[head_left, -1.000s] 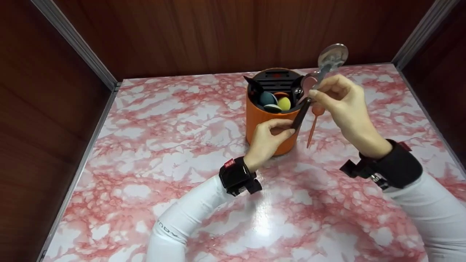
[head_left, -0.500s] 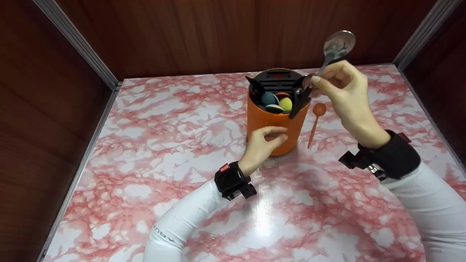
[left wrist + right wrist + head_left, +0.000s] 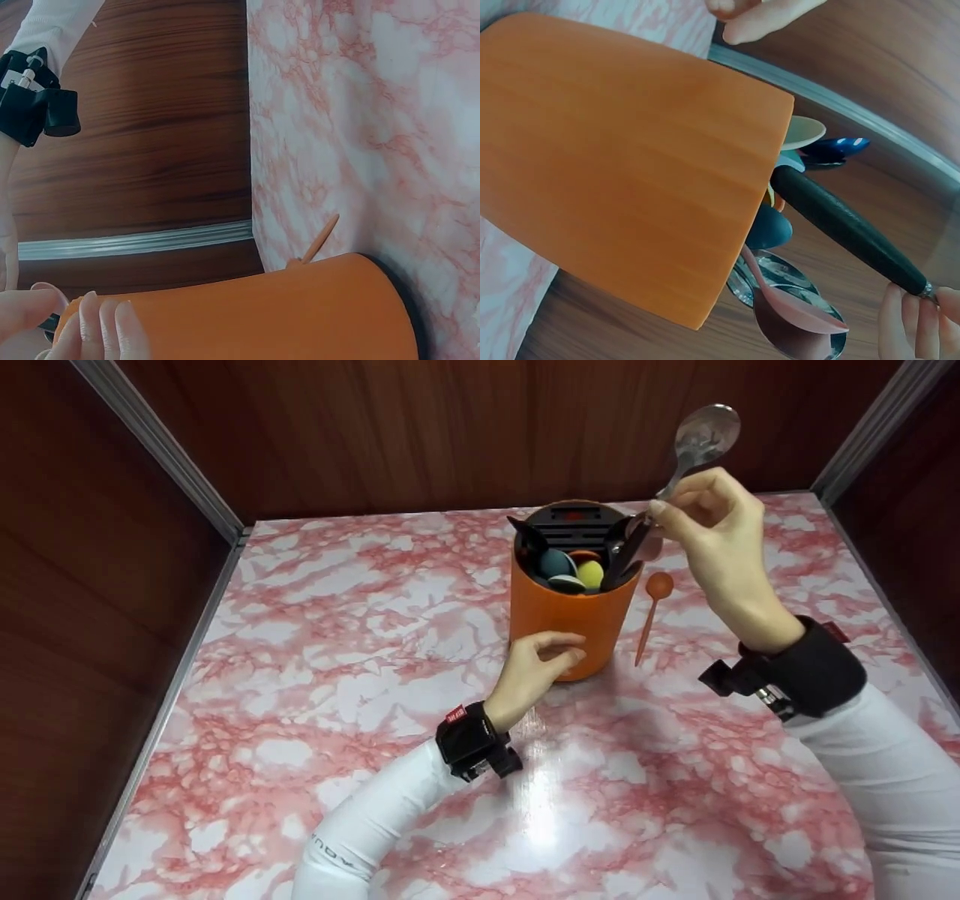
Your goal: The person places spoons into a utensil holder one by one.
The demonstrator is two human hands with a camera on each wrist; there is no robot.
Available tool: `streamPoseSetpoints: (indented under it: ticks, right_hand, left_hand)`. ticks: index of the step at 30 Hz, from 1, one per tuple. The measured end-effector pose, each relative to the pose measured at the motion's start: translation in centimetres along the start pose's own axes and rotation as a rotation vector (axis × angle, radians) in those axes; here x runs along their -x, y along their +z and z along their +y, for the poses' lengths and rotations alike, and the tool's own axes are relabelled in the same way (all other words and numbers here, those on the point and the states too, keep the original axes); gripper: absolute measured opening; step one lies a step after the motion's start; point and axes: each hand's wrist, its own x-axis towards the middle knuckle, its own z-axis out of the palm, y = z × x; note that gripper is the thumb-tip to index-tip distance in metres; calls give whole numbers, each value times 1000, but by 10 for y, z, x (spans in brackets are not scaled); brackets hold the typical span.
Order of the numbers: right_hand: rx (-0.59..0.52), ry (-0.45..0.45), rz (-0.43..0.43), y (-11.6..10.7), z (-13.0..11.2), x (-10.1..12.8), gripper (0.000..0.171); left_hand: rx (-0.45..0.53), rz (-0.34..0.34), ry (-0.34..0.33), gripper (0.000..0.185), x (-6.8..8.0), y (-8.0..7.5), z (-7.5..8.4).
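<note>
My right hand pinches a large metal spoon at the neck, with its bowl up and its dark handle slanting down. The handle's lower end is at the rim of an orange utensil holder. Several utensils stand in the holder, among them a blue one, a yellow one and a pink spoon. In front of the holder's wall is my left hand, fingers loosely bent and holding nothing. Whether it touches the wall I cannot tell.
A small orange spoon lies on the marbled pink-and-white table to the right of the holder. Behind stands a dark wooden wall, with side walls at left and right.
My left hand has let go of the spoon's handle and drawn back toward the lower left. My right hand has raised the spoon, bringing its handle end up to the holder's rim.
</note>
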Motion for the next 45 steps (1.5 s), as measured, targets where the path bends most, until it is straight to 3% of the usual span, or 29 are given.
streamPoseSetpoints:
  ticks: [8, 18, 31, 45]
  right_hand:
    - [32, -38, -6, 1, 1, -2, 17]
    - [150, -125, -8, 3, 9, -4, 18]
    - [225, -88, -22, 2, 24, -3, 18]
    - [170, -25, -71, 3, 38, 3, 18]
  left_hand:
    - [21, 10, -14, 26, 2, -3, -4]
    - [-3, 39, -18, 24, 3, -5, -8]
    - [7, 34, -36, 26, 3, -7, -11]
    - [1, 41, -49, 25, 3, -8, -22]
